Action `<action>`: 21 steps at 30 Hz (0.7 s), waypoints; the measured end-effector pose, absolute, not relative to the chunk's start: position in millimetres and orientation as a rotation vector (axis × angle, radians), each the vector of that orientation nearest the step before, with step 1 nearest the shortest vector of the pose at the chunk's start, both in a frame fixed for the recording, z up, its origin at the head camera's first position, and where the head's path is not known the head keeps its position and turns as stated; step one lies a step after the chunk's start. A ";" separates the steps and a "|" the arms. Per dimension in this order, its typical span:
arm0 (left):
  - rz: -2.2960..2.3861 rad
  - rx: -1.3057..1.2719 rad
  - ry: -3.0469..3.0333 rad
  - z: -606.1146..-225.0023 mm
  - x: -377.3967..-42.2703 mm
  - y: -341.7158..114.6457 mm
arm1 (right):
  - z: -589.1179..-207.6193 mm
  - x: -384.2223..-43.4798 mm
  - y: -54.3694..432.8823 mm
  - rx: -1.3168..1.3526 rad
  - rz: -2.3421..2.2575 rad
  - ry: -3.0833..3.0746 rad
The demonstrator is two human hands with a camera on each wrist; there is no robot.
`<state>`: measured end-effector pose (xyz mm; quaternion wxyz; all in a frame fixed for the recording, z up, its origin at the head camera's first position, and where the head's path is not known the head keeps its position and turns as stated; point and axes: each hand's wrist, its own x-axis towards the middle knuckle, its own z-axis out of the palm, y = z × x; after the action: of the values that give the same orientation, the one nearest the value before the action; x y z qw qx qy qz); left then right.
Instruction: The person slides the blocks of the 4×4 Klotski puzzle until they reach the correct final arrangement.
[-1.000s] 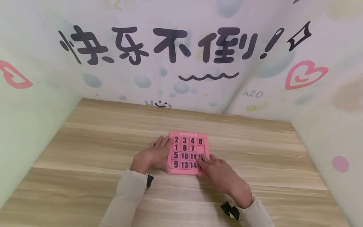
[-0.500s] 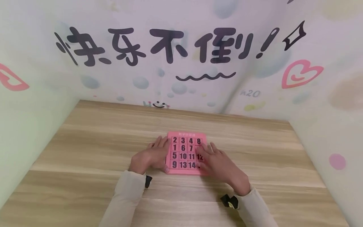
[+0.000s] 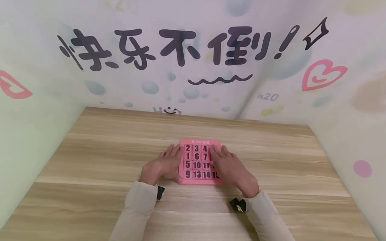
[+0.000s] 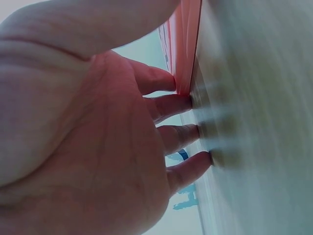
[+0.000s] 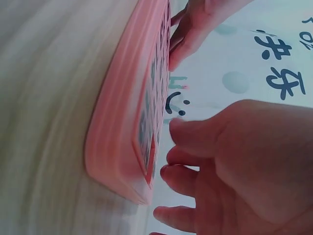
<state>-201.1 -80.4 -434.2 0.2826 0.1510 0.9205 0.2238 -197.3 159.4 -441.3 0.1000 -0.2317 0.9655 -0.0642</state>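
Observation:
A pink sliding number puzzle (image 3: 196, 182) lies flat on the wooden table in the head view, its black-numbered tiles facing up. My left hand (image 3: 164, 165) rests along its left edge with the thumb at the lower left corner. Extended fingers (image 4: 176, 139) reach down to the tabletop in the left wrist view, some beside the pink frame. Over the right-hand column lies my right hand (image 3: 230, 169), its index finger near the top right tile. That hand hides most of this column, though part of the 15 tile (image 3: 215, 174) shows at the bottom.
The wooden table (image 3: 99, 150) extends around the puzzle on all sides. A white printed wall (image 3: 135, 90) with large black characters stands behind it, and side walls (image 3: 340, 140) rise at left and right. A black strap piece (image 3: 238, 205) hangs at the right cuff.
My right hand has moved up the right column from its lower tiles to the top right tile. The gap seen beside the 7 is now covered. The left hand keeps its place.

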 end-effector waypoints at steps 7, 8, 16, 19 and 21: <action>0.551 0.419 2.471 -435.3 -201.9 -81.2 | -441.2 -200.3 156.0 -0.671 -0.111 2.836; 0.547 0.422 2.471 -434.8 -202.1 -81.2 | -441.1 -200.2 155.7 -0.669 -0.110 2.841; 0.535 0.429 2.474 -433.9 -202.2 -81.7 | -434.8 -195.1 155.3 -0.681 -0.119 2.836; 0.527 0.428 2.475 -435.0 -202.0 -81.2 | -431.7 -192.4 155.9 -0.679 -0.126 2.808; 0.519 0.426 2.477 -435.8 -202.0 -80.9 | -429.7 -190.8 156.1 -0.674 -0.142 2.789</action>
<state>-202.0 -80.9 -435.8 0.2835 0.1593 0.9256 0.1938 -190.8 156.1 -429.7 0.1340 -0.2323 0.9621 -0.0489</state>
